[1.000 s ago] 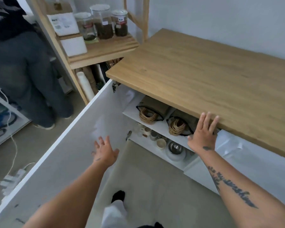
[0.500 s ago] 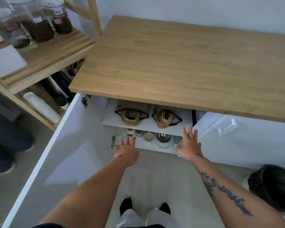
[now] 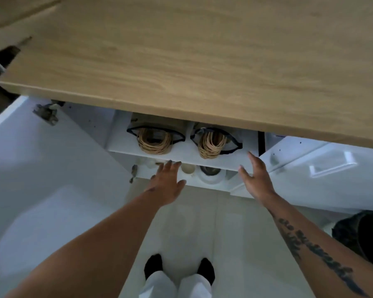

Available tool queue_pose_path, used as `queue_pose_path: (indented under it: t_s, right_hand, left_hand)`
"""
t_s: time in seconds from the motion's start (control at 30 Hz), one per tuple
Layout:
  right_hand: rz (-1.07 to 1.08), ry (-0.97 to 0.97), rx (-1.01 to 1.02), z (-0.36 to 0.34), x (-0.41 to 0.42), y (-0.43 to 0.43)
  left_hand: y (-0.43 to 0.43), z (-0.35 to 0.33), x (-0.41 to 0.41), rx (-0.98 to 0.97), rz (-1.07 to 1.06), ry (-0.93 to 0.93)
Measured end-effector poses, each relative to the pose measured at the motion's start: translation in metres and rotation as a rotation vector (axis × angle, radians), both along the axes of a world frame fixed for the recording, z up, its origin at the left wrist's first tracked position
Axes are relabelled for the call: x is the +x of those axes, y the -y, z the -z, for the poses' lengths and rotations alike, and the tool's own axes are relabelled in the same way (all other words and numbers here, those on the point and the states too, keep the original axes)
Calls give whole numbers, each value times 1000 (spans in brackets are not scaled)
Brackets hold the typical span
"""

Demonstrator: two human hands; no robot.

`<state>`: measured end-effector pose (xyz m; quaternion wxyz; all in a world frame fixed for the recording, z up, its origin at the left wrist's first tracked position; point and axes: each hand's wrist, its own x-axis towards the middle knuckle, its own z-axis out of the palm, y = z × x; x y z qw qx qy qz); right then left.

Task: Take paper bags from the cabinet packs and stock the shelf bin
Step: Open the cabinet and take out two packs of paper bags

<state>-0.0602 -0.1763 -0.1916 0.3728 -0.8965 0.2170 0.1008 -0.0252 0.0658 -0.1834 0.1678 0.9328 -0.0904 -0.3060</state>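
Left hand [image 3: 167, 186] and right hand [image 3: 255, 179] were spread flat, empty, before wrapped packs [image 3: 159, 127] with looped twine handles [image 3: 211, 146] under a grainy wood top [image 3: 202, 61]

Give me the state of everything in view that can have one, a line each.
Left cabinet door, swung wide open.
Right cabinet door, seems ajar.
Left pack of paper bags, lying on the upper shelf, wrap open at the front, handles showing.
Right pack of paper bags, lying beside it, wrap open, handles showing.
Left hand, open, holding nothing.
Right hand, open, holding nothing, at the shelf's front edge.
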Motion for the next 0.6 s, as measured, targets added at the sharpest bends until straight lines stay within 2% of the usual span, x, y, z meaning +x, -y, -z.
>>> queue_pose_path:
  t_s: [0.23, 0.33, 0.47, 0.6]
  right_hand:
    - [-4, 171, 54, 57, 61, 26]
    - [11, 223, 96, 71, 89, 33]
    - [117, 281, 261, 85, 127, 39]
    - [117, 300, 418, 104, 149, 35]
  left_hand:
    - [32, 34, 72, -184, -54, 218]
    - [52, 48, 96, -275, -137, 243]
    - [77, 68, 130, -474, -195, 280]
    - [99, 91, 154, -496, -195, 204]
